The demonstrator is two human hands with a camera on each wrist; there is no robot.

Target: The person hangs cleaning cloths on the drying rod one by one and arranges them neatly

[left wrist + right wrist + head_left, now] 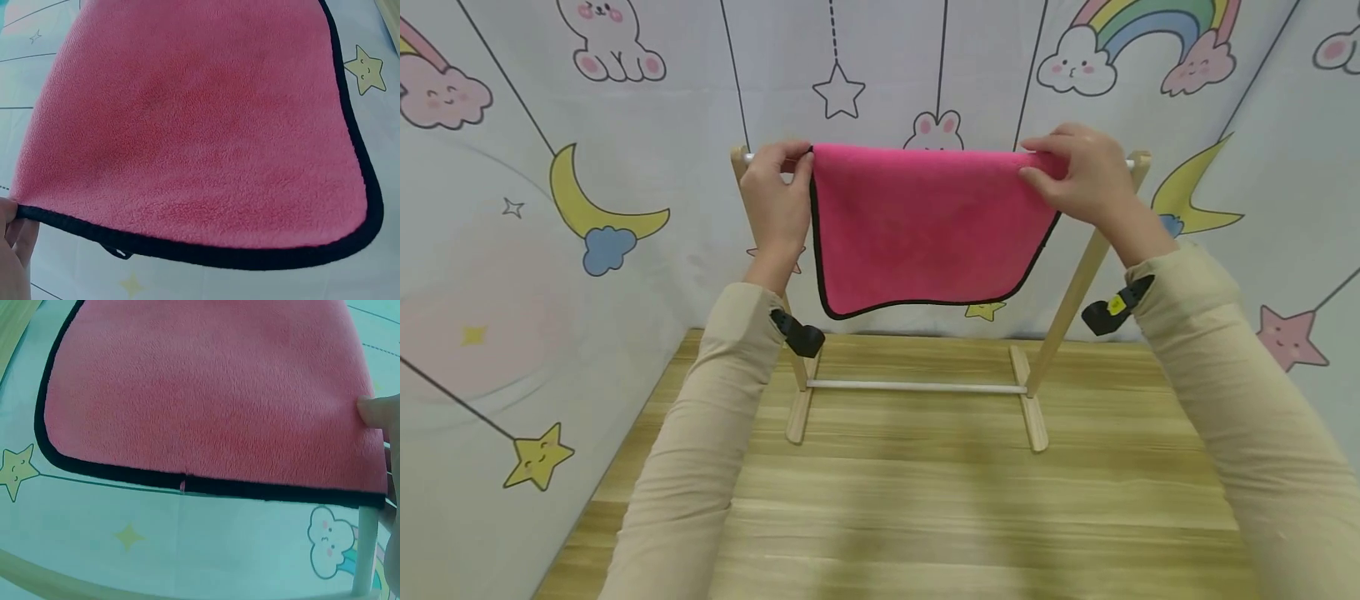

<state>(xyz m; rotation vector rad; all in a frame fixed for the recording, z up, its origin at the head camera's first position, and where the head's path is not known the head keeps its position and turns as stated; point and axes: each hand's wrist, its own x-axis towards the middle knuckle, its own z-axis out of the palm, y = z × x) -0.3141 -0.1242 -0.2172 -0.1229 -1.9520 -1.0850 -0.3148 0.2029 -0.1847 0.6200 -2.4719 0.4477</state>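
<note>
A pink towel point(925, 225) with black edging hangs folded over the white top rod point(1130, 165) of a wooden rack point(1078, 287). At the towel's upper left corner, my left hand point(778, 196) pinches the black edge between thumb and fingers. My right hand point(1082, 171) grips the upper right part at the fold, thumb in front and fingers behind. In the left wrist view, a small black loop point(117, 251) sticks out from the towel's side edge. The right wrist view has the right thumb point(378, 412) lying on the pink cloth near the rod.
The rack's feet point(1028, 400) stand on a wood-grain surface point(910, 500), joined by a lower white rod point(917, 387). Behind and at both sides hangs a white cloth backdrop point(692, 83) printed with stars, moons and clouds. Black cameras point(805, 340) are strapped at both wrists.
</note>
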